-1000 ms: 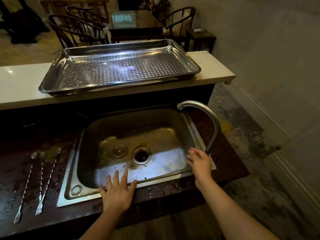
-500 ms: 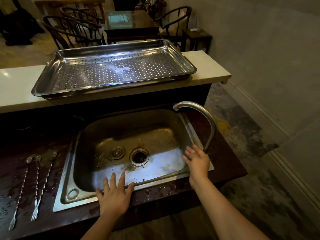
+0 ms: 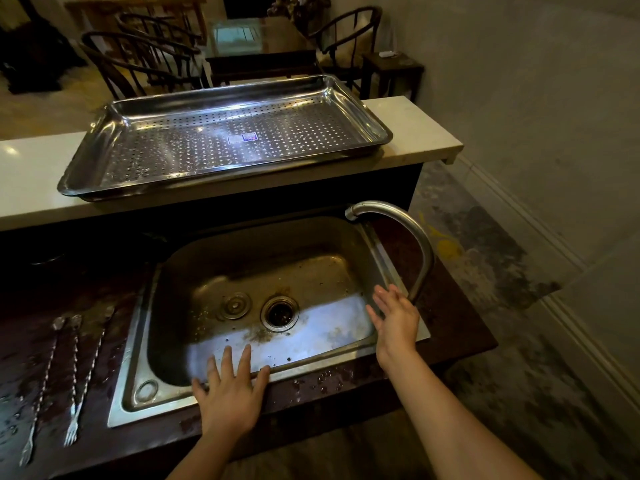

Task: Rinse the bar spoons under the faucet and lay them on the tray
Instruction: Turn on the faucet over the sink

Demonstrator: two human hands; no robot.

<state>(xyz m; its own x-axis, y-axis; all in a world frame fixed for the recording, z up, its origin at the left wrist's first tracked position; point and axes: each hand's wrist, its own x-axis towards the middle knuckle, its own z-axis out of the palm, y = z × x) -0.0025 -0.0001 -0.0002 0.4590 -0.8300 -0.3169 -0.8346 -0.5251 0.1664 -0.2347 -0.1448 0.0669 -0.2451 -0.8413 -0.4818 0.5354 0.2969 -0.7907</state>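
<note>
Three long twisted bar spoons (image 3: 74,375) with forked ends lie side by side on the wet dark counter, left of the steel sink (image 3: 138,344). A curved faucet (image 3: 412,237) arches over the sink's right side; no water runs from it. A perforated steel tray (image 3: 86,168) sits bare on the raised white ledge behind the sink. My left hand (image 3: 230,393) rests flat, fingers spread, on the sink's front rim. My right hand (image 3: 394,320) is open next to the faucet's base, holding nothing.
The sink holds a drain (image 3: 280,312) and a round stopper (image 3: 236,304). Water droplets dot the dark counter (image 3: 450,327). Wooden chairs (image 3: 138,60) and a table stand beyond the ledge. A stained floor (image 3: 502,271) and a wall lie to the right.
My right hand has crept slightly nearer the faucet's base. The view shifted a little; my left hand stays on the sink rim and the spoons have not moved.
</note>
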